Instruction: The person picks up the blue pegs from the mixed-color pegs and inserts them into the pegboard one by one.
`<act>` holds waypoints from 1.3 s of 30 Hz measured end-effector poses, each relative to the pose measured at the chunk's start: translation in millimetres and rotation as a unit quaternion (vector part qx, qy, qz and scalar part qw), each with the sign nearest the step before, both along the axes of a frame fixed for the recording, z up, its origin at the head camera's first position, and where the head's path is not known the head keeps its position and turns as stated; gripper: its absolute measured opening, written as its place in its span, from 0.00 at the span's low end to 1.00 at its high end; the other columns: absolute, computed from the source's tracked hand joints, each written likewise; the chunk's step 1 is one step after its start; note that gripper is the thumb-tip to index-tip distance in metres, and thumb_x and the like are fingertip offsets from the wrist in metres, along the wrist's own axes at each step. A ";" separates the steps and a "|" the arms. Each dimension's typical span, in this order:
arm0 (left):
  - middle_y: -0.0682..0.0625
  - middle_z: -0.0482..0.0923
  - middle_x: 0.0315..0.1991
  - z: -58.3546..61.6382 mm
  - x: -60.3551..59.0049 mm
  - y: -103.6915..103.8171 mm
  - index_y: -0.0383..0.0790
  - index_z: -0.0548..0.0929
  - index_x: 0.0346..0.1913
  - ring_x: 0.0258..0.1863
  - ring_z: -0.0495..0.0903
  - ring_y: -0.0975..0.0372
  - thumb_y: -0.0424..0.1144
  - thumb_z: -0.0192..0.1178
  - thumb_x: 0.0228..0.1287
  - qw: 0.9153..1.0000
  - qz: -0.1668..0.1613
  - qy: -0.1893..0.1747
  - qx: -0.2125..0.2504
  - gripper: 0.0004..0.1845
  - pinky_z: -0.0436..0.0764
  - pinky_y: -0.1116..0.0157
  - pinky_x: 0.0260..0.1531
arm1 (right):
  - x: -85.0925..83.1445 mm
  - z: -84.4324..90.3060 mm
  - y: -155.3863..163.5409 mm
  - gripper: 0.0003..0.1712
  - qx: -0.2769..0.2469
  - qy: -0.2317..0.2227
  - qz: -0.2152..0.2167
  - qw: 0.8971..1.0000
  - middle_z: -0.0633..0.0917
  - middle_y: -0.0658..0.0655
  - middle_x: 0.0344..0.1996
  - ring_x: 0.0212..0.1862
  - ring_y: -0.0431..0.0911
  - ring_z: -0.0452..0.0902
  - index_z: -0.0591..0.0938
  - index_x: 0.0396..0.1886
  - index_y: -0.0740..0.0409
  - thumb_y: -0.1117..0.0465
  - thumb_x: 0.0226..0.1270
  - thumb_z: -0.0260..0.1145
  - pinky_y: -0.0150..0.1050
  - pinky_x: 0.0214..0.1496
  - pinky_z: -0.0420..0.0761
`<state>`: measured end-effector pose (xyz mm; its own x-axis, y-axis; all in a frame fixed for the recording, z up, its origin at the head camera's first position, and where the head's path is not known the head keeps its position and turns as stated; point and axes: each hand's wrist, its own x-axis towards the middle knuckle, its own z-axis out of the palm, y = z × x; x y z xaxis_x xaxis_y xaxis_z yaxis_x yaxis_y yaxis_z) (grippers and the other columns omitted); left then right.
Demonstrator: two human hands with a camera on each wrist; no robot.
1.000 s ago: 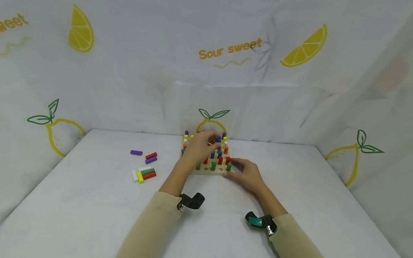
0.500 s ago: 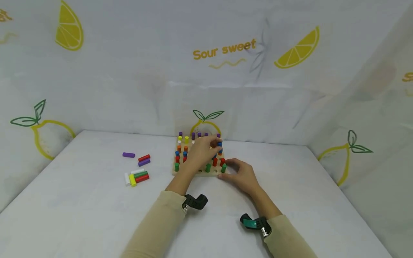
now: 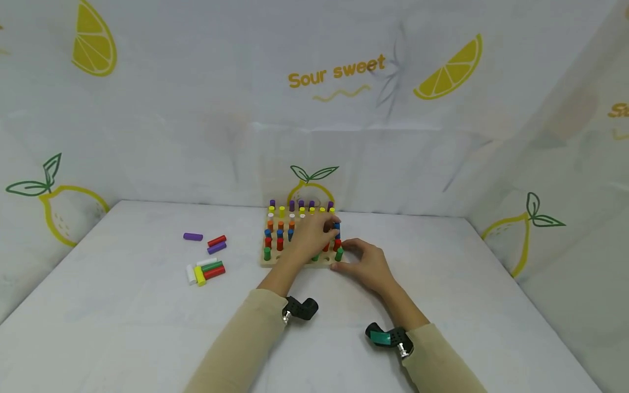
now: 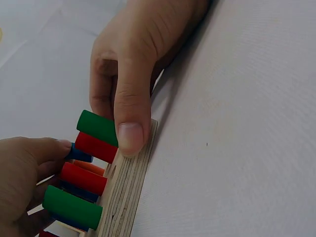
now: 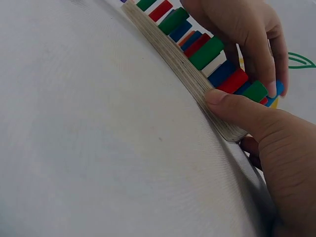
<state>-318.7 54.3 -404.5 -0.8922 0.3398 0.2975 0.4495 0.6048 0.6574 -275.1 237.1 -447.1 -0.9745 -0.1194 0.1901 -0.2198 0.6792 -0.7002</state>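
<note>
A wooden pegboard [image 5: 174, 55] bears rows of coloured pegs: green, red, blue, orange, white, yellow and purple. My left hand [image 3: 310, 236] reaches over it and pinches a blue peg [image 5: 279, 88] at the board's right side, standing upright above the red and green pegs there. Whether the peg sits fully in a hole cannot be seen. My right hand [image 3: 369, 266] grips the front right corner of the board, its thumb [image 4: 132, 136] pressed on the plywood edge. In the front row, a green peg [image 4: 97, 127] stands beside that thumb. My left hand and forearm hide the board's middle.
Loose pegs lie on the white tabletop to the left: a purple peg [image 3: 193, 237] and several others, among them a yellow peg [image 3: 200, 275] and a white peg [image 3: 191, 274]. A white cloth [image 3: 206, 158] printed with lemons hangs behind the table.
My left hand has moved slightly right and down over the board, with the blue peg lower between its fingers. The right hand keeps its grip on the corner. The head view has shifted.
</note>
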 end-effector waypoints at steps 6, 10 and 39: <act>0.50 0.87 0.47 -2.5 -1.6 0.6 0.45 0.85 0.56 0.47 0.84 0.60 0.41 0.65 0.70 1.000 0.005 -0.001 -0.013 0.14 0.85 0.59 0.52 | -1.1 -1.5 0.2 0.34 -0.005 -0.002 0.002 1.000 0.86 0.55 0.56 0.67 0.54 0.77 0.83 0.56 0.53 0.44 0.51 0.81 0.56 0.72 0.72; 0.49 0.88 0.49 -1.5 -1.0 1.6 0.43 0.85 0.56 0.49 0.85 0.58 0.40 0.65 0.70 1.000 0.008 -0.001 -0.017 0.14 0.84 0.58 0.54 | -1.4 -2.4 1.0 0.34 -0.001 -0.004 -0.001 1.000 0.86 0.55 0.57 0.67 0.53 0.77 0.83 0.57 0.53 0.44 0.52 0.80 0.56 0.72 0.72; 0.53 0.90 0.44 -7.7 -2.4 7.9 0.46 0.90 0.48 0.43 0.86 0.60 0.42 0.69 0.65 0.997 0.070 0.006 -0.038 0.11 0.85 0.63 0.42 | 1.0 -1.2 1.6 0.33 0.006 0.015 0.013 1.000 0.87 0.55 0.56 0.66 0.55 0.77 0.84 0.57 0.53 0.44 0.52 0.80 0.57 0.71 0.72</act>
